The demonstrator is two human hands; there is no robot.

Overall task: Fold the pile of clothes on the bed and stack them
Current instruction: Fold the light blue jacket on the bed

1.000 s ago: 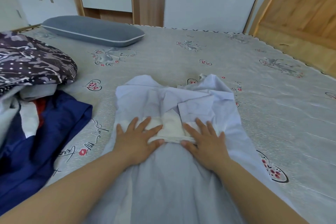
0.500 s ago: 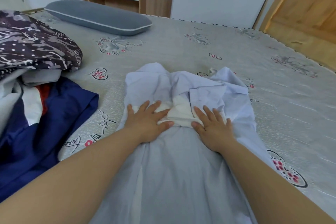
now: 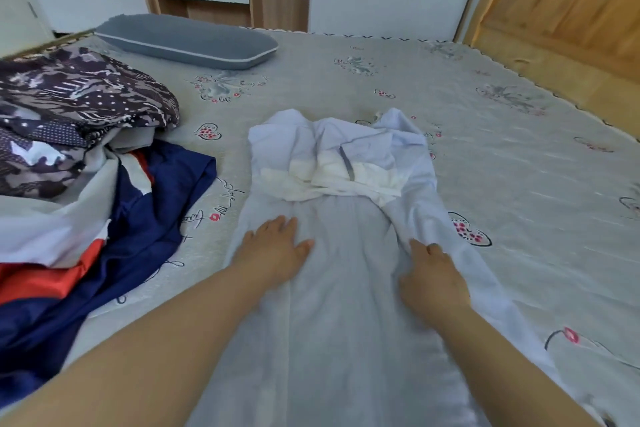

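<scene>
in the middle of the bed (image 3: 450,87), near its front edge, the pale dress (image 3: 339,288) lies lengthwise with its sleeves folded in. your left hand (image 3: 273,246) presses flat on it, fingers straight. your right hand (image 3: 433,274) pinches a ridge of fabric on the dress's right side. the pile (image 3: 79,163) sits by the bed's left edge, the pillow (image 3: 187,40) at the far left.

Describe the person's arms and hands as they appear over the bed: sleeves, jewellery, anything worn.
Both forearms are bare as far as the frame shows, with no sleeve in view. The left hand and right hand wear no gloves, and no watch or bracelet shows at either wrist. No ring is visible on the fingers that show.
</scene>
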